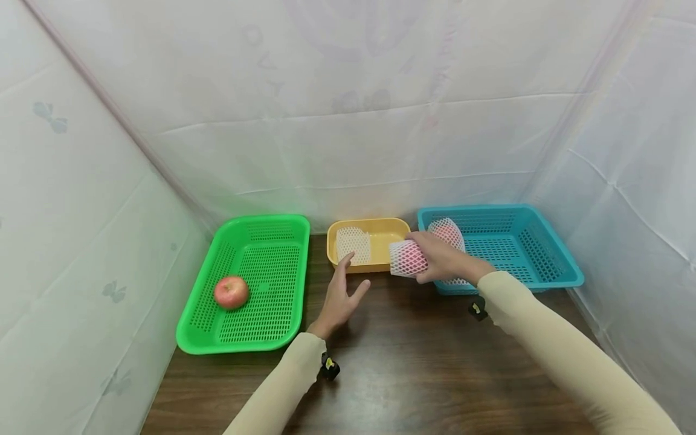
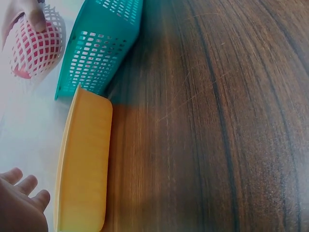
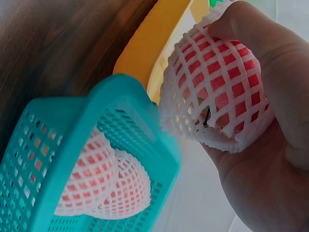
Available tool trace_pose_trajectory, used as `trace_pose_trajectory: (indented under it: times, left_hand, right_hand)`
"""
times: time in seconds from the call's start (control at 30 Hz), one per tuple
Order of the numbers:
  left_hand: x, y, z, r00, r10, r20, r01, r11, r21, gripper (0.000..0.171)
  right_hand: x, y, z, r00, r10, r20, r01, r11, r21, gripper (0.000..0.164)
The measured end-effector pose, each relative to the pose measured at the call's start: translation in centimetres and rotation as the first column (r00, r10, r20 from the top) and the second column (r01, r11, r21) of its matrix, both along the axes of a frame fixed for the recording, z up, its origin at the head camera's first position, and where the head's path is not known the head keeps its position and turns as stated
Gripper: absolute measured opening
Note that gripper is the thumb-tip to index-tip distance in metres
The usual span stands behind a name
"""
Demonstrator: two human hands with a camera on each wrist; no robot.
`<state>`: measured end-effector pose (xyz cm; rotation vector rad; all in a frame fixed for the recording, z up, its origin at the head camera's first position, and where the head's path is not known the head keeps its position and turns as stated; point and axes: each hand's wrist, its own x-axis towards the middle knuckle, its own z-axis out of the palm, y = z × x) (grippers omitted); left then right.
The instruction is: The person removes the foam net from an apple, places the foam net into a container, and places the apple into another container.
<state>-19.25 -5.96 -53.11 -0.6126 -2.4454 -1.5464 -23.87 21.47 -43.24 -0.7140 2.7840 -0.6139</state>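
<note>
My right hand (image 1: 439, 257) grips an apple in a white foam net (image 1: 409, 258), held up near the front left corner of the blue basket (image 1: 549, 278). In the right wrist view the red skin and stem of the netted apple (image 3: 217, 92) show through the mesh. Two more netted apples (image 3: 128, 186) lie inside that basket. My left hand (image 1: 338, 300) is held with fingers spread and nothing in it, just in front of the yellow tray (image 1: 388, 225). A flattened foam net (image 1: 354, 244) lies in the tray's left half.
A green basket (image 1: 296, 290) at the left holds one bare apple (image 1: 231, 292). All the containers stand on a dark wooden table (image 1: 413, 362), close to a white curtain (image 1: 348, 151) at the back. More curtain hangs along both sides.
</note>
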Motion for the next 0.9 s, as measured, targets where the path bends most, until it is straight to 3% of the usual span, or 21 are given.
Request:
trace_pose_trajectory:
  times: [0.9]
  left_hand:
    - [0.7,-0.8,-0.7,0.999,0.037,0.039,-0.038,0.998,0.043,0.072]
  right_hand:
    - [0.5,-3.3,-2.4,0.998,0.046,0.053,-0.047,0.999,0.017,0.088]
